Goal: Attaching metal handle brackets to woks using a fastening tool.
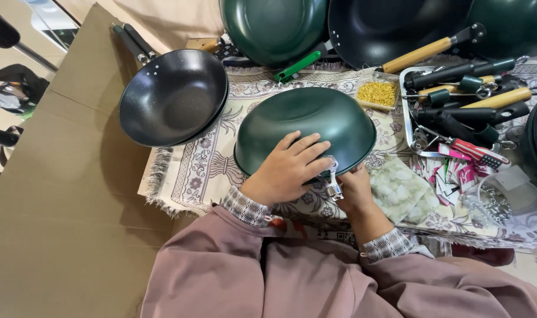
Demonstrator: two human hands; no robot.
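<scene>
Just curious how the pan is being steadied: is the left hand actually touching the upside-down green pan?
Touching. The head view shows the left hand lying flat, fingers spread, on the green pan, no gap visible.

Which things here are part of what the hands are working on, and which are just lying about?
In hand:
left hand pressing on upturned green pan
right hand at metal bracket on the pan's rim

Lying about:
black pan
tray of handles
dish of gold bits
stacked pans
</scene>
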